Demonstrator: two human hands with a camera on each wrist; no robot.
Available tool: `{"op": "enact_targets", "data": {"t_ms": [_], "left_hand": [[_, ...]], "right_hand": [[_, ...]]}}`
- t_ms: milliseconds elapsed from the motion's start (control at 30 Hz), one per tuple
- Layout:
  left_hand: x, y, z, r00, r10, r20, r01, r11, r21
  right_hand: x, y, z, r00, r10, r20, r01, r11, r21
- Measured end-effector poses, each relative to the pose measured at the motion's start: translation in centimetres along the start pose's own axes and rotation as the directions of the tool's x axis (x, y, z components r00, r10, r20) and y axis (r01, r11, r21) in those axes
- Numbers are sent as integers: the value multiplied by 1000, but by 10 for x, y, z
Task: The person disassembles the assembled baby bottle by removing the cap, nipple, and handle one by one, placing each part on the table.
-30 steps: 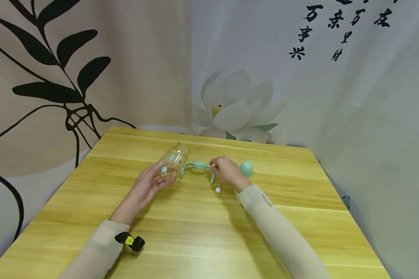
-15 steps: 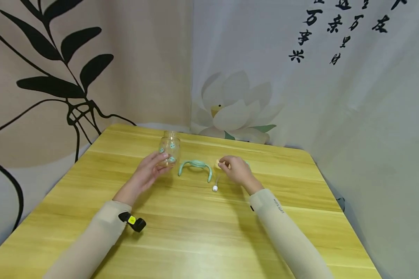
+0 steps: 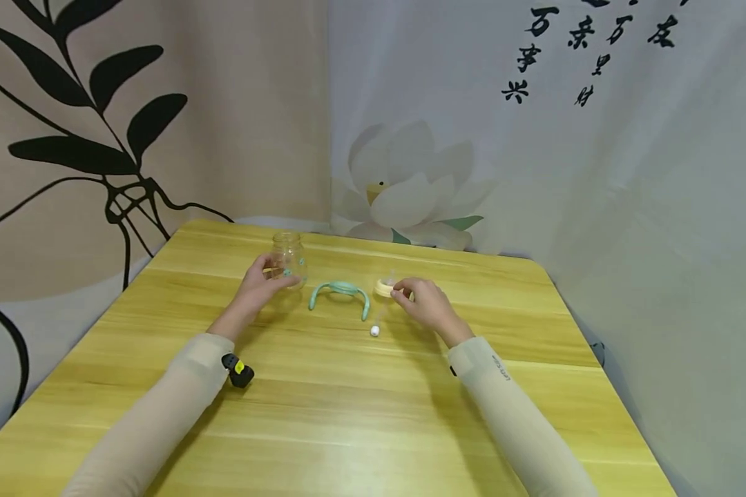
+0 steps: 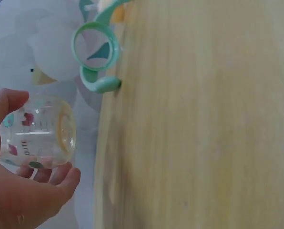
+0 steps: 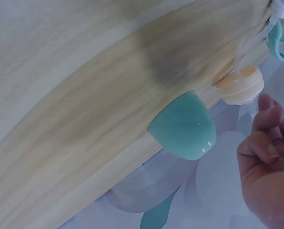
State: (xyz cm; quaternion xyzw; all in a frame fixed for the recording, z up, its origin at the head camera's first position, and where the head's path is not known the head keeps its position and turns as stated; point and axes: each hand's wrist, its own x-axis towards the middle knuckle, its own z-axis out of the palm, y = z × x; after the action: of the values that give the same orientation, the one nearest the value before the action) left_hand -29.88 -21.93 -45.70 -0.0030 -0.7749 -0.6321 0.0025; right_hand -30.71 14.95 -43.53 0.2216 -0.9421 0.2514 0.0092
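Note:
My left hand (image 3: 249, 288) holds a clear baby bottle (image 3: 290, 261), upright and without a lid. In the left wrist view the thumb and fingers lie round the bottle (image 4: 42, 129), whose base shows above the far table edge. With its fingertips my right hand (image 3: 430, 307) pinches the cream nipple collar (image 3: 383, 288). A straw hangs from the collar down to a white weight (image 3: 375, 331). Between the hands stands a mint-green two-armed bottle handle (image 3: 340, 288). The right wrist view shows a green dome cap (image 5: 185, 126) beside the right hand; in the head view that hand hides it.
A wooden table (image 3: 323, 414) lies under everything, its far edge just beyond the bottle. Printed curtains (image 3: 261, 103) hang behind and beside it. A black strap mount (image 3: 239, 371) sits on the left wrist.
The bottle was tilted toward the right; it has turned upright and moved left with my left hand. My right hand has shifted slightly right from the handle, uncovering the collar. The handle stays put.

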Motion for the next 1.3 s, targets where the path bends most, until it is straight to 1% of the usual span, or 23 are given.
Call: {"op": "enact_targets", "data": {"t_ms": [200,433,567,867,1000,1200,1300], "left_hand": [[4,-5,-4,999,29,-29,-27,997,75],[3,-8,-9,1000,0,-20,2,993,120],[2,-9,-11,1000,6,-13,-4,991,136],[-1,-9,-10,999,-19,39,11,982,191],[-2,-9,-10,998,-21,52,10,979,203],[-2,-17,-12,997,-31,67,16,977,215],[-4,-20,-12,995,-46,85,25,972,234]], "right_hand": [[-1,-1,0,1000,10,2,-10,1000,-2],[-4,-1,-2,1000,25,8,-25,1000,-3],[-5,-1,-1,1000,26,4,-26,1000,2],[-9,-4,5,1000,15,10,-16,1000,16],[-9,-5,7,1000,19,8,-19,1000,25],[-10,-5,10,1000,18,9,-18,1000,26],[-10,-3,13,1000,21,8,-22,999,27]]}}
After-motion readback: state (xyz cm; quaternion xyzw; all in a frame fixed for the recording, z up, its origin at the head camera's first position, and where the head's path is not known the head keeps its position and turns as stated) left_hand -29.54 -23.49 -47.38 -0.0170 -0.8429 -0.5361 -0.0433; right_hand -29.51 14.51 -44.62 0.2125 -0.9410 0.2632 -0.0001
